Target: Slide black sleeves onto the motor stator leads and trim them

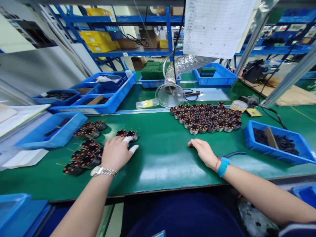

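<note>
Left hand (115, 151) is at two wound cores (132, 135) on the green surface (158, 158), index finger against the nearer one, thumb spread off to the side; covered fingers hide the rest, so can't tell if it's gripping. Right hand (202, 152) rests low, loosely curled, nothing visible in it. Step looks like handling cores on the left side, my read. From this pose, a secure hold would call for the thumb closing on the metal side, clear of the thin wires sticking out. Loose group of cores (90, 161) sits just left of that hand, on the surface. Blue bin (269, 152) on the right: dark slender parts both sides of a brown divider (271, 137). Blue tray (40, 142) on the left: a dark item or two, can't identify. Farther out, tight cluster of cores (203, 127), right of center. Back left, big blue tray (105, 108): dark parts by a brown divider, plus a smaller bin with a bag. Behind the clear hood (170, 97), two more blue bins hold green boards (153, 70). Yellow bins (96, 42) on the rear shelf, contents not visible.
</note>
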Action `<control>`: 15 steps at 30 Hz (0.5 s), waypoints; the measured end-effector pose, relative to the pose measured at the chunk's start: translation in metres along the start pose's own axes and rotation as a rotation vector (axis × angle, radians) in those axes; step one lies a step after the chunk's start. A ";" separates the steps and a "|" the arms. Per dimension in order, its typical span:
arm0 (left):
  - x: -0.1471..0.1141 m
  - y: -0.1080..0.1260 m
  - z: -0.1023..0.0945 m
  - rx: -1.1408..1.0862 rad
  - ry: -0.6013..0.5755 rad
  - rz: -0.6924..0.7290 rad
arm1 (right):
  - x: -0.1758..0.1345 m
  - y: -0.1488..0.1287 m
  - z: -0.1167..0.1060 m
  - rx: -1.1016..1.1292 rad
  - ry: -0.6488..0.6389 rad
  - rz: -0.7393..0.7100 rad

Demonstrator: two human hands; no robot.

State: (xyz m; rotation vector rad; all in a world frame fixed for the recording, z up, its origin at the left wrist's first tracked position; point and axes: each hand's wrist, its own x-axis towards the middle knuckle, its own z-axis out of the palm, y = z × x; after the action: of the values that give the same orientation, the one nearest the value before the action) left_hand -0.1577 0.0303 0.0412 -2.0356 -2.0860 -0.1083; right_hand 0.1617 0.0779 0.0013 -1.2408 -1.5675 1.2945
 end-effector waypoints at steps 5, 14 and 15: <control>0.011 0.001 -0.003 -0.061 -0.031 -0.080 | -0.012 -0.014 0.021 -0.108 -0.130 0.012; 0.033 -0.003 0.009 -0.011 -0.049 -0.103 | 0.014 -0.053 -0.115 -0.613 0.235 -0.324; 0.031 0.000 0.009 -0.045 -0.045 -0.064 | 0.013 -0.049 -0.142 -0.777 0.323 -0.303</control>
State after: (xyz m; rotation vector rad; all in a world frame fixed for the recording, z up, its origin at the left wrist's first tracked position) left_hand -0.1591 0.0621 0.0387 -2.0151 -2.1960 -0.1225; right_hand 0.2816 0.1256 0.0798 -1.4833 -1.9789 0.2512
